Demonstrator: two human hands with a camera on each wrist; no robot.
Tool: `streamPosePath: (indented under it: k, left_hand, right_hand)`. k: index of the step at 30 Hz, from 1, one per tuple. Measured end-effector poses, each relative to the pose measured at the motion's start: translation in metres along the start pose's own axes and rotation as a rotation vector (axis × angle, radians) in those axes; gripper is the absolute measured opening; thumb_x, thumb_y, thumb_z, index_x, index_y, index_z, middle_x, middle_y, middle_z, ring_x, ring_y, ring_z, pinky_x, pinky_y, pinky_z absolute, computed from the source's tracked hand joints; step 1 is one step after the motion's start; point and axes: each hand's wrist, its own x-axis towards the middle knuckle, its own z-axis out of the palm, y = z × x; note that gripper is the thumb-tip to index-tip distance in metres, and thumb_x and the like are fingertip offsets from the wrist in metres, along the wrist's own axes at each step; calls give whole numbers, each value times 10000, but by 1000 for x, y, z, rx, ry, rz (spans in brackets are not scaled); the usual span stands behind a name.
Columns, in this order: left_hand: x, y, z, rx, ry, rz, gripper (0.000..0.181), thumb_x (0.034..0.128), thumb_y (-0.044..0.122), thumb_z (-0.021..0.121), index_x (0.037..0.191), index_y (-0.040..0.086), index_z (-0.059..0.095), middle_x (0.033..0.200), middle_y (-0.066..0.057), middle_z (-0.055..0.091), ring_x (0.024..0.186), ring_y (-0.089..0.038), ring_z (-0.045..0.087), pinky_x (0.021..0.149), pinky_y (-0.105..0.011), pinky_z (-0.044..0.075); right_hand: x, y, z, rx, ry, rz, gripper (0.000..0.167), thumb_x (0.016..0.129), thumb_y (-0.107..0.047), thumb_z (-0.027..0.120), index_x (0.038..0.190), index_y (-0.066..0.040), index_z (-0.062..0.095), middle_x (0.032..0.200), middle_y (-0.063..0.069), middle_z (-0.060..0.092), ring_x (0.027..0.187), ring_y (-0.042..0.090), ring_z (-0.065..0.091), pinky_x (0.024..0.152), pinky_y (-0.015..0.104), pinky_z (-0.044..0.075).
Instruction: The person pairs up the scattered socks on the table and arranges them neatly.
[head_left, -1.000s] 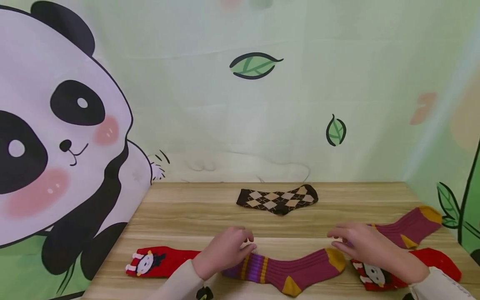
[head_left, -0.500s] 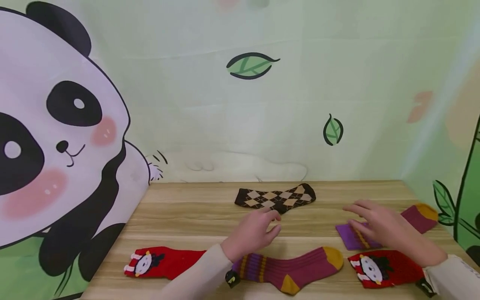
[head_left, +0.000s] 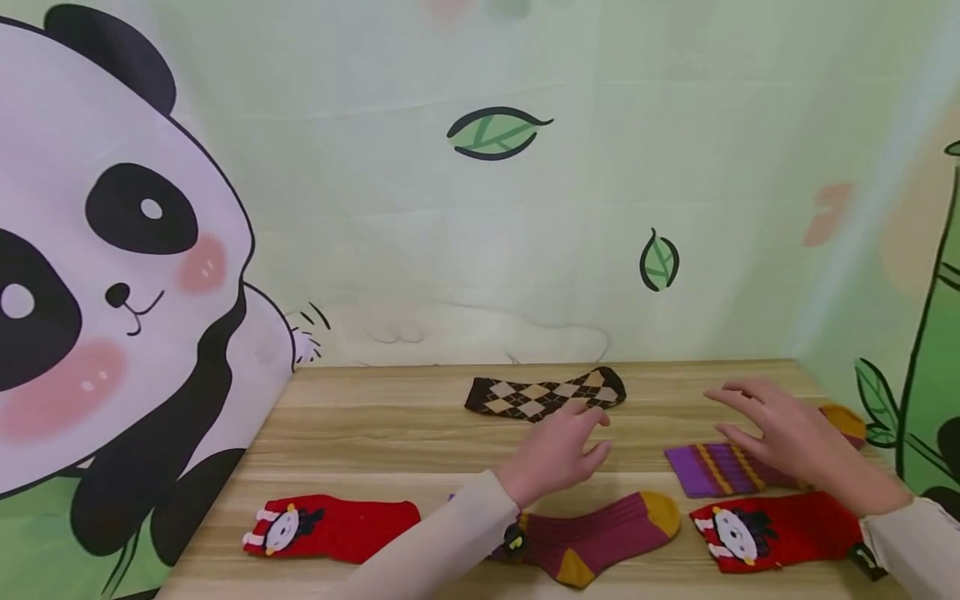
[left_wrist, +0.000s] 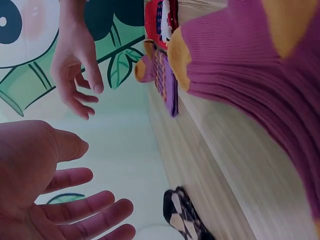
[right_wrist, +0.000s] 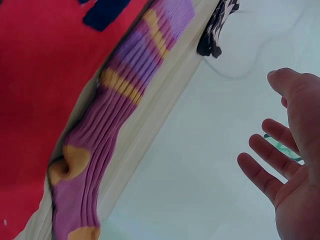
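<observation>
My left hand (head_left: 558, 450) hovers over the middle of the table, fingers loosely bent and holding nothing. Just beyond it lies the black-and-tan argyle sock (head_left: 525, 400); beneath its forearm is a purple sock with mustard heel and toe (head_left: 600, 533), its cuff partly covered by the sleeve. On the right, my right hand (head_left: 787, 429) is held above a second purple sock (head_left: 705, 471), fingers spread and nothing in them. Nearer the front edge lies a red sock with a white animal face (head_left: 795, 529). A matching red sock (head_left: 360, 525) rests at the left.
The wooden table (head_left: 375, 450) meets a pale green backdrop (head_left: 420, 250) printed with leaves. A large panda print (head_left: 150, 292) fills the left side. In the left wrist view, the purple sock (left_wrist: 250, 65) looms close.
Both hands have risen and moved forward, the left also to the right, toward the argyle sock. More of the right-hand purple and red socks now shows. The socks stay in place.
</observation>
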Motion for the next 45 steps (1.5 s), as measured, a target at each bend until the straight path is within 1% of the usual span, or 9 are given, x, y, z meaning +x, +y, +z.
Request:
streamPosePath:
  k: [8, 12, 16, 19, 22, 28, 36, 40, 45]
  left_hand:
    - [25, 11, 11, 16, 9, 19, 268, 1002, 276, 664, 1199, 94, 682, 1055, -46, 712, 633, -52, 518, 560, -138, 428]
    - [35, 17, 19, 23, -19, -13, 296, 1012, 332, 652, 1216, 120, 679, 1080, -34, 703, 659, -46, 531, 577, -148, 437]
    - [43, 26, 27, 1, -87, -55, 360, 1024, 390, 628, 1284, 141, 653, 1167, -34, 685, 831, -69, 618, 696, -162, 499]
    - [49, 33, 32, 0, -119, -70, 432, 1026, 434, 613, 1369, 170, 604, 1210, -25, 670, 927, -82, 634, 739, -168, 514]
    - [55, 39, 36, 0, -137, -85, 511, 1022, 484, 596, 1454, 220, 525, 1229, -20, 651, 901, -74, 624, 678, -163, 498]
    - [65, 47, 46, 20, -137, -108, 599, 1000, 547, 596, 1515, 278, 451, 1252, -37, 645, 850, -86, 622, 601, -180, 461]
    - [79, 56, 63, 112, -180, -106, 648, 1003, 668, 453, 1532, 295, 432, 1314, -19, 648, 1078, -163, 651, 854, -271, 536]
    - [85, 59, 71, 153, -195, -126, 651, 999, 702, 395, 1532, 331, 430, 1352, -16, 632, 1150, -189, 636, 923, -324, 531]
    - [90, 59, 82, 197, -211, -152, 639, 1004, 709, 328, 1549, 384, 400, 1406, -10, 606, 1240, -209, 598, 1018, -374, 493]
  right_hand:
    - [-4, 24, 0, 18, -23, 11, 763, 995, -679, 294, 1334, -89, 641, 1210, 179, 645, 1050, 379, 613, 753, 572, 568]
    - [-9, 36, -2, 4, -28, 19, 781, 991, -689, 297, 1331, -71, 635, 1234, 194, 626, 1085, 395, 585, 760, 570, 563]
    - [-20, 47, -5, 1, -42, 52, 601, 941, -514, 707, 1333, -64, 635, 1253, 202, 619, 1089, 408, 588, 783, 588, 548]
    - [-29, 56, -7, -3, -70, 94, 695, 764, -240, 910, 1364, -69, 606, 1296, 218, 600, 1089, 437, 580, 799, 626, 520]
    - [-36, 63, -9, -6, -108, 142, 807, 716, -167, 926, 1426, -86, 551, 1345, 253, 568, 1100, 480, 562, 811, 666, 495]
    - [-44, 75, -14, 52, -221, 263, 906, 794, -244, 896, 1561, -200, 416, 1449, 271, 491, 1160, 509, 506, 828, 720, 454]
    - [-52, 88, -13, 55, -253, 253, 1016, 743, -178, 926, 1585, -159, 358, 1426, 321, 472, 1070, 493, 607, 837, 707, 484]
    - [-57, 94, -10, 40, -291, 287, 1064, 754, -218, 917, 1615, -171, 292, 1401, 400, 439, 1140, 625, 509, 854, 774, 427]
    - [-61, 102, -6, 43, -349, 344, 1103, 762, -275, 909, 1629, -166, 236, 1388, 453, 401, 1156, 675, 456, 871, 804, 394]
